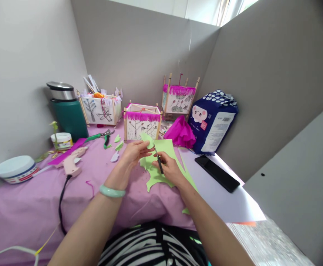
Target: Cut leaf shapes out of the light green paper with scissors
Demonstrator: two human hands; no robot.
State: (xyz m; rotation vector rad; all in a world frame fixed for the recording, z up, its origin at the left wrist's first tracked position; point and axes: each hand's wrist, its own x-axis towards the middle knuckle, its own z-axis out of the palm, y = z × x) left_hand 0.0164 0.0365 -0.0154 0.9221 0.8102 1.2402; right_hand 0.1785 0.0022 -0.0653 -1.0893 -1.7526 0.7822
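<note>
Between the fingers of my left hand (pixel 135 152) is a small piece of light green paper (pixel 147 139), held up above the table. A pale green bangle circles that wrist. My right hand (pixel 169 166) grips a pair of scissors (pixel 159 161) with black handles, and the blades reach the edge of the paper piece. Below both hands lies a larger green paper sheet (pixel 161 178) with a ragged cut edge. Left of my hands, small leaf-like green cutouts (pixel 118 145) and a pale lilac cutout (pixel 115 157) rest on the pink cloth.
Paper lanterns with wooden frames, one (pixel 141 127) just ahead, stand at the back. Left are green-handled pruners (pixel 94 137), a pink glue gun (pixel 71 164), a bowl (pixel 17 170) and a teal flask (pixel 70 118). Right are a phone (pixel 216 173), magenta crepe paper (pixel 180 133) and a blue package (pixel 212 122).
</note>
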